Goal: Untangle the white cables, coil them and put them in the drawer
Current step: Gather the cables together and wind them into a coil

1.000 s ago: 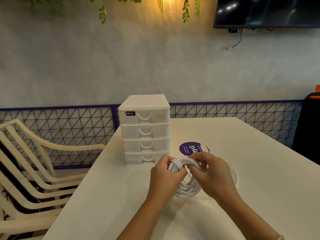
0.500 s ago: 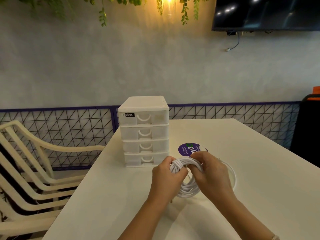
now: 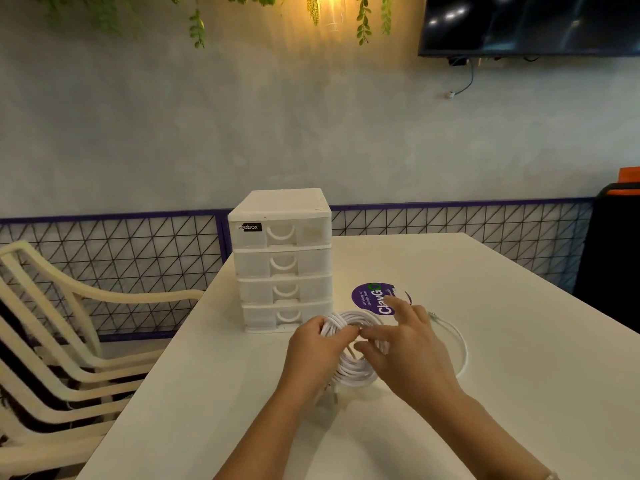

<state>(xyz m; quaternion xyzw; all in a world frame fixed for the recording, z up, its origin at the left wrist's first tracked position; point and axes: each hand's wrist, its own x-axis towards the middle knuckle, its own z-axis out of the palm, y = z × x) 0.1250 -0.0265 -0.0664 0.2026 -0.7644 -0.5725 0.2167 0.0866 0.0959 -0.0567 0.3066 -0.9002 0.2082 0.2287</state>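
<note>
A coil of white cable (image 3: 349, 370) is held upright just above the white table (image 3: 519, 341), in front of me. My left hand (image 3: 317, 351) grips the coil's top left. My right hand (image 3: 405, 344) touches the coil's top right with thumb and forefinger, its other fingers spread. The cable's loose end (image 3: 457, 341) curves over the table to the right. A white drawer unit (image 3: 282, 258) with several shut drawers stands behind the coil.
A round purple sticker (image 3: 372, 299) lies on the table behind my right hand. Stacked cream plastic chairs (image 3: 62, 341) stand to the left of the table. A dark object (image 3: 616, 258) stands at the right edge. A wire fence runs along the wall.
My right hand has opened its fingers and lifted off the coil's top, where it was closed around the loops before. My left hand keeps its grip.
</note>
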